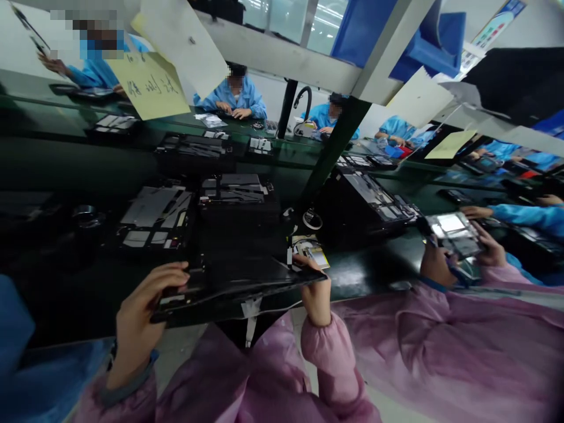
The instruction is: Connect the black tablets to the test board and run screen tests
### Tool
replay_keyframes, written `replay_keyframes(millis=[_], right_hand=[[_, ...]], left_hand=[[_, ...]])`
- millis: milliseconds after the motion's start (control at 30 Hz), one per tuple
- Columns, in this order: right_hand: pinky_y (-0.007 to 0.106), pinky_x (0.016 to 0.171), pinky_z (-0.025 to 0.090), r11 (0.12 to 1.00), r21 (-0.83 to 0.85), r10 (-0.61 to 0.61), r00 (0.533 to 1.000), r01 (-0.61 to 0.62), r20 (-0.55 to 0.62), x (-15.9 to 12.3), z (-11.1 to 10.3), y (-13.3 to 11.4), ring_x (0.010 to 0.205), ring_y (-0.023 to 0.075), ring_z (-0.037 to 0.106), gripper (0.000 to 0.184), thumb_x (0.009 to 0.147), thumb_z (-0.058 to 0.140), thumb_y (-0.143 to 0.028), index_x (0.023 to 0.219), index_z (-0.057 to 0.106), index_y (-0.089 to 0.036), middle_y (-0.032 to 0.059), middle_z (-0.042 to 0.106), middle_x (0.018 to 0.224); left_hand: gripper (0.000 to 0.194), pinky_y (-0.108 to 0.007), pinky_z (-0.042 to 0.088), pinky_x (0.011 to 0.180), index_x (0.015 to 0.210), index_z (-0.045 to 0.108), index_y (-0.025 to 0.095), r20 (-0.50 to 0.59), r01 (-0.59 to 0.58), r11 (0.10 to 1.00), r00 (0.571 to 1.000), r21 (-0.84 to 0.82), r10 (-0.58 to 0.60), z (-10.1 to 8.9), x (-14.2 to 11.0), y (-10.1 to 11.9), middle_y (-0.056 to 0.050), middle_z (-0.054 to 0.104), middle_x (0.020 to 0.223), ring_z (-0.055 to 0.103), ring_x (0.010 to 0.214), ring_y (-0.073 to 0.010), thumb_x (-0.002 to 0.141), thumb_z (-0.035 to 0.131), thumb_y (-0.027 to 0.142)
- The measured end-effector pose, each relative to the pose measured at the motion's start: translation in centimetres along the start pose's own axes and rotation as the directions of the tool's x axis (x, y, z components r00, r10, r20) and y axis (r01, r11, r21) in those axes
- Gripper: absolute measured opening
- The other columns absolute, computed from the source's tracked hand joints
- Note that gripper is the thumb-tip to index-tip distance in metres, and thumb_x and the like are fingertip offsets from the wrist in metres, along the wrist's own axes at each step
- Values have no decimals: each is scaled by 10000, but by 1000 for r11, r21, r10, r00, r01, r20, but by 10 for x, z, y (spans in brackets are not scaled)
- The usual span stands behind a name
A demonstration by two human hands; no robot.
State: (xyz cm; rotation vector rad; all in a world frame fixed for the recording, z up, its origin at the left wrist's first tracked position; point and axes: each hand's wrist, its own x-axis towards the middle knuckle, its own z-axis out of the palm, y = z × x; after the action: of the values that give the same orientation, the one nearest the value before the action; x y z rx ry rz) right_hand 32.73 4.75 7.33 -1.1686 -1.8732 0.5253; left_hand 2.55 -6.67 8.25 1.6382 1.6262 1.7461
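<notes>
Between both hands, tilted near the bench's front edge, is a thin black tablet-like device (247, 286). My left hand (143, 302) grips its left end, thumb and fingers closed around the edge. At the opposite end, my right hand (316, 288) is closed on the right corner. Just beyond the device stands a tall dark stack (238, 191) of similar flat units, with grey panels and strips showing on top. To its left sits another such stack (154, 214). A small yellow-edged card-like item (312, 251) lies past my right hand. The device's underside is hidden.
A roll of tape (312, 220) lies beside a dark upright post (332, 153). Further right rises a larger stack (370, 194). A neighbour's hands hold a device (453, 232) close on my right. Paper notes (147, 85) hang from the overhead frame (282, 50). Co-workers in blue sit opposite.
</notes>
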Motion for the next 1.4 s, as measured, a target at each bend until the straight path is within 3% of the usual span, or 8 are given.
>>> replay_keyframes(millis=[167,300,500,633,900,1000,1167,1400], right_hand=[[377,1026,454,958,-180,-190,966,221,175,18,13,38,1239,225,541,535,822,447,-40,1328,540,-185,122,572,1339],[422,997,457,839,-417,-163,893,349,419,28,24,66,1231,260,537,526,825,411,15,1314,549,-121,165,594,1311],[476,1063,382,770,-509,-126,875,383,467,19,24,57,1318,280,452,391,942,455,-197,1317,544,-134,156,579,1334],[541,1072,360,803,-468,-151,885,370,441,5,47,40,1377,347,365,686,916,493,-523,1413,412,-56,217,493,1406],[516,1173,221,780,-419,-222,832,464,508,-4,91,19,1436,350,259,1015,791,505,-748,1443,347,14,246,327,1515],[528,1174,210,778,-371,-240,786,507,570,-1,88,22,1433,368,256,1128,680,589,-798,1462,340,-25,226,318,1526],[519,1180,196,786,-275,-274,710,554,649,7,77,16,1447,335,236,1039,706,678,-678,1502,296,-130,145,332,1541],[565,1169,217,770,-243,-301,673,589,676,2,69,12,1459,340,196,956,724,702,-460,1511,272,-127,151,294,1556]], left_hand=[[274,-451,444,1058,1068,683,238,150,70,985,984,161,-95,15,4,-59,-63,624,1281,586,1197,-246,902,468,276],[383,-452,395,1109,1178,662,234,270,138,951,939,277,-215,31,-11,-97,-62,575,1374,523,1283,-242,904,400,293],[466,-473,304,1166,1243,631,225,246,169,935,936,313,-252,42,-27,-95,-46,554,1399,419,1371,-222,878,344,187],[471,-479,309,1165,1238,633,238,205,172,938,949,300,-239,45,-29,-95,-40,567,1384,438,1356,-226,867,354,164],[393,-449,329,1155,1181,642,233,124,295,922,935,250,-333,44,-31,-89,-55,512,1436,432,1359,-249,867,406,224],[388,-438,373,1117,1222,588,221,-48,565,825,824,-4,-565,41,-32,-81,-96,478,1461,469,1328,-270,863,485,325],[496,-400,454,1044,1192,589,170,46,732,506,587,-456,-808,34,-14,-72,-136,577,1353,542,1256,-287,759,656,400],[676,-407,581,836,1373,442,306,332,821,304,493,-483,-804,52,-11,-49,-77,672,1222,684,1035,-279,752,699,377]])
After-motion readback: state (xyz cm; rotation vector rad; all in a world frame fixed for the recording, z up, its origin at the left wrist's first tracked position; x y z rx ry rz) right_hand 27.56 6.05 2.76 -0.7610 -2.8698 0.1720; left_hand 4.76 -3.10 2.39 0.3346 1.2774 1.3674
